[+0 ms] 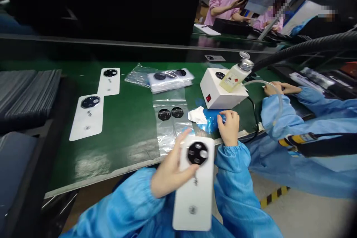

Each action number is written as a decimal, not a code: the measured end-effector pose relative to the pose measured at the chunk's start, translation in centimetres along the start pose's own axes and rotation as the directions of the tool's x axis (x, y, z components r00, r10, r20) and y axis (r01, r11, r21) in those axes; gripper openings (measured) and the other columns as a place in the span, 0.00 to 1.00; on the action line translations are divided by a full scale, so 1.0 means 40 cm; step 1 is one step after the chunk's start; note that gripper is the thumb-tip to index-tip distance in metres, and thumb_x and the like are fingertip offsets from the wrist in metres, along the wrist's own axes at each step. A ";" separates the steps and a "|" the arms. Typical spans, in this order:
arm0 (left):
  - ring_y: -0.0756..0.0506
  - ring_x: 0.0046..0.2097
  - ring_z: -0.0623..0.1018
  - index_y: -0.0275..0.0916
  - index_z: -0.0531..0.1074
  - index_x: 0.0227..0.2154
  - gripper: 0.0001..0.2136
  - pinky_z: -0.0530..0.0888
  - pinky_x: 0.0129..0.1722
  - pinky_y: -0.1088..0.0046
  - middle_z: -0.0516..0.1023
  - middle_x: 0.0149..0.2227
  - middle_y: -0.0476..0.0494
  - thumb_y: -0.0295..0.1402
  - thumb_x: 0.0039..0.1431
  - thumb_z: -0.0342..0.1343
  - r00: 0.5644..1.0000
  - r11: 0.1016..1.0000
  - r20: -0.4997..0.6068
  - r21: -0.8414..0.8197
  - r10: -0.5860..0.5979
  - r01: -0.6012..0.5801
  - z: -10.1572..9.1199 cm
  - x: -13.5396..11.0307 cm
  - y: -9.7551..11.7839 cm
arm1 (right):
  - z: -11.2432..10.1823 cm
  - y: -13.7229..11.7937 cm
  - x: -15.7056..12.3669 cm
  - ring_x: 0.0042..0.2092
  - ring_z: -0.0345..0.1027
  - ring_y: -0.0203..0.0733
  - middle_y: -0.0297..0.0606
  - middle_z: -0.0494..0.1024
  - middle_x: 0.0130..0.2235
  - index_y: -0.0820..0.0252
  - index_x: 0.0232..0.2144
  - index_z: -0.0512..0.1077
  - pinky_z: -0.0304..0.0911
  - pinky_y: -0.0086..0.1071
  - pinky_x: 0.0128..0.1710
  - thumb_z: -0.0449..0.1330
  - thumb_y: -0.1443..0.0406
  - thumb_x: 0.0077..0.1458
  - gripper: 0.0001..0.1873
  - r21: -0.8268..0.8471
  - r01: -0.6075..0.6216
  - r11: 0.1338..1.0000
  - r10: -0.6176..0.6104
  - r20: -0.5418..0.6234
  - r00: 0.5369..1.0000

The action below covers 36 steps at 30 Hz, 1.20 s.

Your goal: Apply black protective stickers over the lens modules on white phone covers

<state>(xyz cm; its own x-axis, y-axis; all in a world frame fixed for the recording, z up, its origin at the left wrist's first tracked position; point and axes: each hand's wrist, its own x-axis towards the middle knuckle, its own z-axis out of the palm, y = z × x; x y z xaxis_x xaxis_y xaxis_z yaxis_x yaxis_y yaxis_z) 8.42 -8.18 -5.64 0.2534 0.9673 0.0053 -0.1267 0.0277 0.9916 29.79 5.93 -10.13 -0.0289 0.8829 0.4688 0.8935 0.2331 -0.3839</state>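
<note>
My left hand (pixel 175 171) grips a white phone back cover (pixel 192 197) by its upper part, thumb on the front beside the round black camera piece (pixel 197 153). The cover is tilted up over the table's front edge. My right hand (pixel 231 128) rests at the edge of a blue plastic film (pixel 210 119), its fingers curled toward the thumb; whatever lies between them is hidden. A crumpled white paper (pixel 197 115) lies on the film. To its left, two black camera lens covers (pixel 164 114) lie on a clear zip bag (pixel 167 139).
Two white back covers (pixel 87 119) lie at the left. Behind, a clear bag of covers (pixel 170 80) sits beside a white box (pixel 220 95) carrying a pump bottle (pixel 235 76). Dark panels (pixel 30 96) stand in a rack. A co-worker's hands (pixel 279 87) are at the right.
</note>
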 end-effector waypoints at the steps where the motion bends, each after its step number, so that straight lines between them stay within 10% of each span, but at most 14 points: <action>1: 0.36 0.58 0.67 0.47 0.40 0.63 0.37 0.67 0.56 0.55 0.57 0.62 0.36 0.30 0.56 0.55 0.995 1.000 -0.100 0.001 -0.002 0.002 -0.041 -0.027 0.018 | -0.005 -0.029 -0.003 0.47 0.60 0.52 0.49 0.68 0.42 0.62 0.36 0.69 0.58 0.52 0.47 0.50 0.63 0.59 0.10 -0.001 0.030 1.000 -0.030 -0.004 1.000; 6: 0.40 0.44 0.78 0.50 0.49 0.61 0.34 0.78 0.43 0.61 0.71 0.51 0.42 0.31 0.54 0.58 0.869 0.999 -0.493 0.026 0.031 -0.021 -0.099 -0.098 0.089 | 0.020 -0.213 0.021 0.45 0.64 0.46 0.41 0.71 0.42 0.56 0.36 0.69 0.61 0.41 0.46 0.53 0.63 0.56 0.07 0.124 0.358 0.926 -0.378 0.263 0.887; 12: 0.39 0.49 0.77 0.55 0.50 0.61 0.37 0.80 0.43 0.66 0.67 0.57 0.49 0.28 0.50 0.59 0.838 0.942 -0.453 0.277 0.303 -0.190 -0.081 -0.136 0.131 | 0.105 -0.260 0.082 0.45 0.64 0.50 0.45 0.67 0.41 0.61 0.41 0.68 0.64 0.43 0.46 0.58 0.60 0.53 0.14 0.197 0.438 0.877 -0.479 0.437 0.762; 17: 0.39 0.47 0.78 0.57 0.40 0.63 0.42 0.81 0.43 0.63 0.72 0.53 0.49 0.24 0.51 0.57 0.888 0.937 -0.327 0.242 0.322 -0.251 -0.114 -0.132 0.152 | 0.128 -0.223 0.095 0.45 0.64 0.50 0.45 0.65 0.41 0.60 0.44 0.66 0.65 0.43 0.44 0.58 0.55 0.52 0.20 0.215 0.399 0.892 -0.452 0.488 0.747; 30: 0.25 0.61 0.60 0.55 0.54 0.60 0.38 0.81 0.36 0.56 0.63 0.60 0.50 0.32 0.46 0.62 0.846 0.969 -0.484 0.207 0.223 -0.136 -0.118 -0.140 0.165 | 0.135 -0.219 0.096 0.44 0.64 0.50 0.44 0.64 0.41 0.56 0.43 0.66 0.64 0.44 0.43 0.61 0.58 0.49 0.19 0.231 0.349 0.908 -0.419 0.504 0.755; 36: 0.28 0.54 0.70 0.54 0.55 0.60 0.37 0.81 0.37 0.56 0.57 0.63 0.51 0.31 0.47 0.61 0.845 0.977 -0.496 0.166 0.198 -0.132 -0.108 -0.138 0.167 | 0.137 -0.222 0.094 0.42 0.65 0.51 0.45 0.66 0.41 0.56 0.42 0.67 0.61 0.43 0.38 0.60 0.57 0.49 0.18 0.192 0.361 0.913 -0.407 0.493 0.769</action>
<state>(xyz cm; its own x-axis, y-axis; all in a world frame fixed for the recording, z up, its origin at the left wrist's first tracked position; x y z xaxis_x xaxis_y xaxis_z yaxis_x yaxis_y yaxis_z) 2.04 -12.25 0.38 -0.2866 0.9482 0.1370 0.0016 -0.1425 0.9898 19.31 9.40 -9.31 -0.6073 0.7847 0.1243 0.7190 0.6094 -0.3341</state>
